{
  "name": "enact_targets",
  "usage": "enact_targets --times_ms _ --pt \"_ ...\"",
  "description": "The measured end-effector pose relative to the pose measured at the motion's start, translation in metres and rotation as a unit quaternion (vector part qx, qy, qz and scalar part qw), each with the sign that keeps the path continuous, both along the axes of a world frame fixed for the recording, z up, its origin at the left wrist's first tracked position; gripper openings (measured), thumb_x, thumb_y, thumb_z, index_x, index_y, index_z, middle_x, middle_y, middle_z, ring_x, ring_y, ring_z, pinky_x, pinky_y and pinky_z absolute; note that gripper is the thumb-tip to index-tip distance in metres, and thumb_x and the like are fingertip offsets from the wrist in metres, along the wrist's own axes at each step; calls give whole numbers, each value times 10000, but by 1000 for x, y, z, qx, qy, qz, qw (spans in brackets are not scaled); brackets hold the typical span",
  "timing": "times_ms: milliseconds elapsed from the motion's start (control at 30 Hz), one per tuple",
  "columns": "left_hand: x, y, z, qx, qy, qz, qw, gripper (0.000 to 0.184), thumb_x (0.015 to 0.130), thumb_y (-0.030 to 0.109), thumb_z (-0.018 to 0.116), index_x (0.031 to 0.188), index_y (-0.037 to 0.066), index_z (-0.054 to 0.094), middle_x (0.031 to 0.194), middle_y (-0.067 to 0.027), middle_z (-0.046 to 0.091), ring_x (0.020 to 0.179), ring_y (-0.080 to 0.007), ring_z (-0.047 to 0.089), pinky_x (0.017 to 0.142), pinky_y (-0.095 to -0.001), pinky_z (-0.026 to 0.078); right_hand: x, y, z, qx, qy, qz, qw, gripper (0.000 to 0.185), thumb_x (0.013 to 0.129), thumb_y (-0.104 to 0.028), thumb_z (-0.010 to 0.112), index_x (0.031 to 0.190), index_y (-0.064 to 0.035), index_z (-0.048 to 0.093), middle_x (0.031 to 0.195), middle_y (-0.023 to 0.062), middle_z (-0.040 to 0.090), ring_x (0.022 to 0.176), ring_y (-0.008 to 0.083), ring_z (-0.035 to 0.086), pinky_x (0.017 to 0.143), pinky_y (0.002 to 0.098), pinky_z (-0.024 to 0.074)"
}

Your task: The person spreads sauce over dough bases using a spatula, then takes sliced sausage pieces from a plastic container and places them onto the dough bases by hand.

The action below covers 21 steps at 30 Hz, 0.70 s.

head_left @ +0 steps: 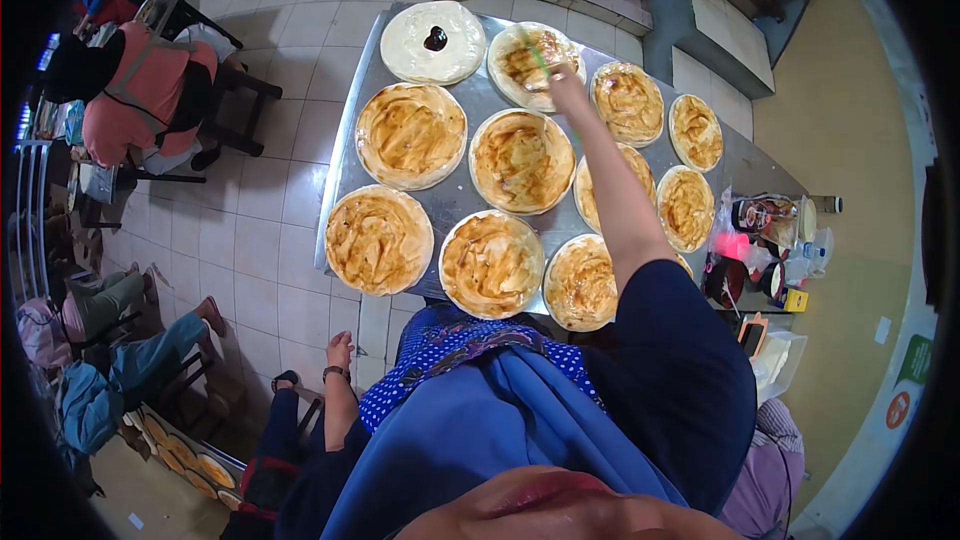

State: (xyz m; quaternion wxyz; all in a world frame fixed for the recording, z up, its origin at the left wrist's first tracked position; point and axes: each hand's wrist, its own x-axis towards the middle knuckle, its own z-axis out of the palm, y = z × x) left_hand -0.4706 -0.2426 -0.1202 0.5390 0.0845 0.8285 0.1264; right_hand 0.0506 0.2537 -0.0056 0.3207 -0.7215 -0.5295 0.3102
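The step in hand seems to be spreading a brown coating (520, 60) over the half-smeared disc (510, 75), which is lying on the metal bench (450, 202). The right grip (566, 88) is holding a thin green tool (541, 62); the fingers appear to be wrapping around one end of it, though blur is hiding their exact hold and what kind of tool it is. The half-smeared disc is lying just beneath the tool, with the right grip hanging over its near right edge. Whether the tool's tip is touching the disc, I cannot tell.

The left grip (340, 352) is hanging off the bench, well to the near left of the half-smeared disc, its fingers loosely bent and nothing visible in them.

Just left of the half-smeared disc, a white disc (405, 52) is bearing a dark puddle (435, 38) near its middle. Just on the near side of the half-smeared disc, a brown-smeared disc (523, 162) is lying.

The half-smeared disc is showing a pale margin along its left, so the next move is probably calling for light, even strokes that way; the dark puddle seems to be awaiting similar spreading.
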Motion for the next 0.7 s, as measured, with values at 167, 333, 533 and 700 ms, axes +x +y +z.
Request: enact_targets --times_ms 167,333,533,700 --pt "6 -16 2 -12 10 30 999 389 825 346 619 1125 100 593 957 -21 622 705 -104 575 459 -247 360 -5 20 4 -25 -127 80 988 247 838 -141 516 1069 -58 541 845 195 634 834 323 613 711 419 465" --pt "5 -15 0 -37 0 18 999 385 828 350 612 1121 102 592 944 -13 624 694 -97 575 461 -262 363 1 -67 58 -79 -258 191 944 253 837 -126 512 1087 -97 542 899 208 627 868 378 602 737 455 469" --pt "3 -3 -3 -23 10 14 1000 389 827 357 611 1128 112 593 930 -4 634 679 -94 574 457 -250 359 87 -91 85 -31 -433 125 892 310 810 -96 500 1108 -156 560 929 119 607 836 324 619 680 460 477" --pt "10 9 -3 -24 -2 -10 1000 408 821 375 622 1136 117 593 950 -6 631 685 -97 573 463 -242 364 41 -35 49 97 -353 208 907 387 794 -61 462 1158 -166 544 974 119 584 865 326 610 688 463 477"
